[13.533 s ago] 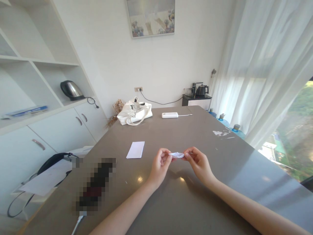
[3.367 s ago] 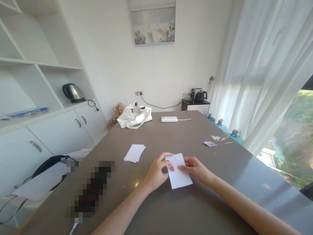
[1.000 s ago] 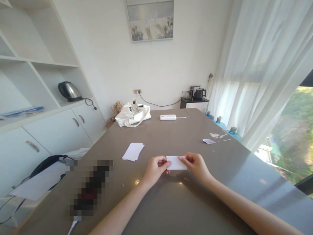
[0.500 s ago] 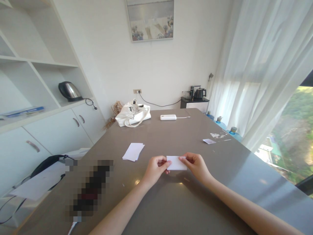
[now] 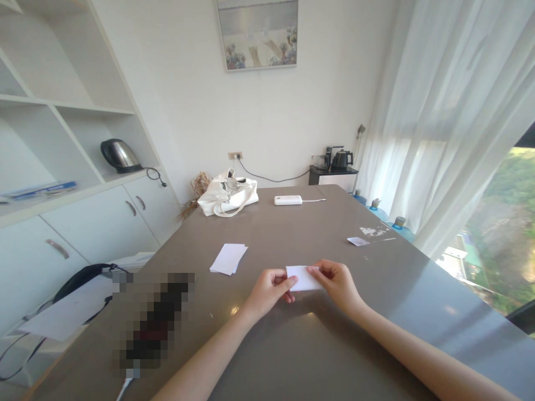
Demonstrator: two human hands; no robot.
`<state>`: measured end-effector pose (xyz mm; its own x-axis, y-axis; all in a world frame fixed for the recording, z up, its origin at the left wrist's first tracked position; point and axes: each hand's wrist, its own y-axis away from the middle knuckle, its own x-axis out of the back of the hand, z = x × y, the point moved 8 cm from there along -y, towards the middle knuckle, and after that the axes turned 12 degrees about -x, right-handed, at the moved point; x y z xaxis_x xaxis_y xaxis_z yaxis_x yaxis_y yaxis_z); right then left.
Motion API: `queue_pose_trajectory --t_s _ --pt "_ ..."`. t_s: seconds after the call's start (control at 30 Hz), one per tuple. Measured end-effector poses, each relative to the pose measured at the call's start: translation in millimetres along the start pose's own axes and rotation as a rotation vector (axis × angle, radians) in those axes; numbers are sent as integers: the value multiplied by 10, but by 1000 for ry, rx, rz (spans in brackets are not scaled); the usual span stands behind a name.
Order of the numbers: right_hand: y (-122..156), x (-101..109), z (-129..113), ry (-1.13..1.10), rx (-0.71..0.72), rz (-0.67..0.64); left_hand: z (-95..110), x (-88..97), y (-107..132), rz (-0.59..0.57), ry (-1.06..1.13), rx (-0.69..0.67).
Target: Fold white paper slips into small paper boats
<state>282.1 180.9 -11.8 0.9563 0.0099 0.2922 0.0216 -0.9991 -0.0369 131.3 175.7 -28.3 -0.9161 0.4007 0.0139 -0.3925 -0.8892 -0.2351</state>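
Observation:
A small white piece of paper (image 5: pixel 304 282) is held up between both hands, above the brown table (image 5: pixel 267 356). My left hand (image 5: pixel 271 292) pinches its left end, thumb on the near face and fingers behind. At the upper right, my right hand (image 5: pixel 337 282) grips it with the thumb on top. Whether the paper is folded or several sheets thick I cannot tell. To the left of my hands lies a short stack of white paper pieces (image 5: pixel 228 259). A smaller paper piece (image 5: pixel 358 241) rests on the table to the right.
Torn paper scraps (image 5: pixel 373 230) lie near the right edge. Toward the far end are a white handbag (image 5: pixel 229 195) and a white power bank (image 5: pixel 288 200) with a cable. A blurred-out dark object (image 5: pixel 156 323) with a white cable (image 5: pixel 124 387) is at the near left.
My left hand and the paper have shifted very slightly to the right. Both hands keep their hold on the paper.

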Motion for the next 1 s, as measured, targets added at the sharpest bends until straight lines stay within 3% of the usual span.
queue_pose_trajectory --t_s 0.23,0.57,0.77,1.0 --pt "14 -33 -16 -31 -7 -15 -36 -2 12 -12 31 38" --pt "7 -67 1 -91 -36 -30 68 29 29 28 -71 -14" --pt "46 -39 -46 -43 19 9 -43 -54 55 -36 89 89" --pt "69 -30 -83 -34 37 25 -46 -104 79 -72 100 130"
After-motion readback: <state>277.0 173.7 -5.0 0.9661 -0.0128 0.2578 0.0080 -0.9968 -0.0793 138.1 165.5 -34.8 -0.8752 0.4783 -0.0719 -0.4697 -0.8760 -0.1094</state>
